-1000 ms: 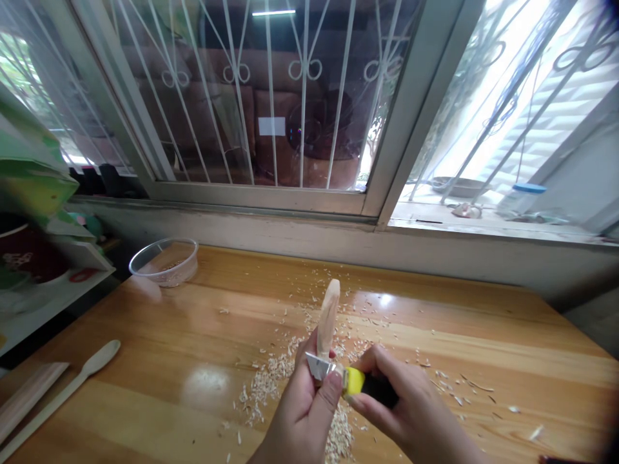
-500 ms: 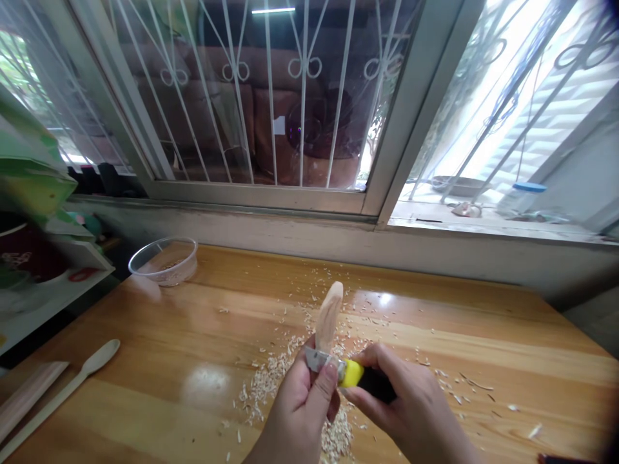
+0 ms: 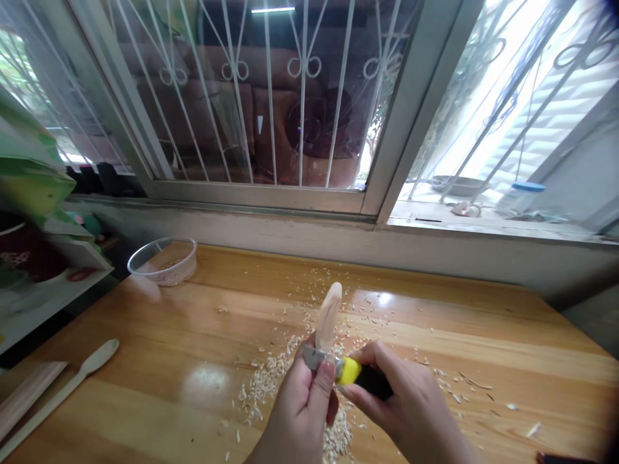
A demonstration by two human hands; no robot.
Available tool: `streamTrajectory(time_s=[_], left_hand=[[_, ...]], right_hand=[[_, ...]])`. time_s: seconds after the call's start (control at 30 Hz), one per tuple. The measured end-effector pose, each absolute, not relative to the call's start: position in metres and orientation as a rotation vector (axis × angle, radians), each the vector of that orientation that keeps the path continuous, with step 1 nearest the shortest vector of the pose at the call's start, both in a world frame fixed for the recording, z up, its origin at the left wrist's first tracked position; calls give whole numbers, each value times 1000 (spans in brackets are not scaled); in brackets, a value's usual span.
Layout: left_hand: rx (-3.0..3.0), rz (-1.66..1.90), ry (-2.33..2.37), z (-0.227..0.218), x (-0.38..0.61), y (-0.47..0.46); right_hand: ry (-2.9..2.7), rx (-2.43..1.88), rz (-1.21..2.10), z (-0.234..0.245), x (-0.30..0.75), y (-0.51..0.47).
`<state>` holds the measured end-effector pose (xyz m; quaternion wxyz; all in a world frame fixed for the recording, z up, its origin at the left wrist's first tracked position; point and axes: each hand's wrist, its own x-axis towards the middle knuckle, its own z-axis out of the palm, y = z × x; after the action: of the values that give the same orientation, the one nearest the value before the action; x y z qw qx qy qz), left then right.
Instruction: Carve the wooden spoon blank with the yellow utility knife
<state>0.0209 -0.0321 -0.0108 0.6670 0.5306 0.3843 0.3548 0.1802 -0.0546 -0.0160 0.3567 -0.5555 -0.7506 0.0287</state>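
Observation:
My left hand [image 3: 302, 412] is closed around a pale carved wooden piece [image 3: 328, 316] that sticks up from my fist, its rounded end pointing away from me. The left thumb presses on the back of a short metal blade. My right hand [image 3: 411, 409] grips the yellow and black handle of the knife [image 3: 349, 372], whose blade lies across the base of the wooden piece. Wood shavings [image 3: 271, 377] lie scattered on the wooden table [image 3: 169, 361] under and around both hands.
A clear plastic bowl [image 3: 163, 260] stands at the table's far left. A finished wooden spoon [image 3: 62, 390] and a flat wooden strip [image 3: 26, 396] lie at the near left. A shelf with green and white packages [image 3: 33, 212] is at the left. A barred window runs behind the table.
Both hands with knife and wooden piece have shifted slightly; the blade sits a little lower against the wood. Nothing else on the table moved.

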Motion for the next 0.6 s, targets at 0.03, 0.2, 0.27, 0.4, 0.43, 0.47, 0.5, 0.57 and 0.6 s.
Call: streamTrajectory(time_s=[0.03,0.2,0.27,0.4,0.43,0.47,0.5,0.57,0.6], left_hand=[[1191,804,859,-11,21,-32],[1158,803,813,-9,21,-34],[1189,799,837,-9,21,-34],[1268,786,917,-10,21,-32],[1277,785,934,-10,21,-32],[1283,786,947,-10,21,-32],[1287,786,958,-10,21,-32],[1283,784,967,-10,21,-32],[1274,787,957,-10,21,-32]], right_hand=[[-1933,-1428,91,-15,180,-54],[-1929,-1408,349,-12,182,-55],[-1928,-1428,375,-12,183,-55],[-1936,-1463,237,-14,181,-54],[-1932,-1463,181,-14,180,-53],[-1925,-1461,134,-15,179,-52],[-1918,-1457,102,-15,178,-52],[-1906,-1450,99,-15,177,-51],[-1905,-1447,133,-15,177,-51]])
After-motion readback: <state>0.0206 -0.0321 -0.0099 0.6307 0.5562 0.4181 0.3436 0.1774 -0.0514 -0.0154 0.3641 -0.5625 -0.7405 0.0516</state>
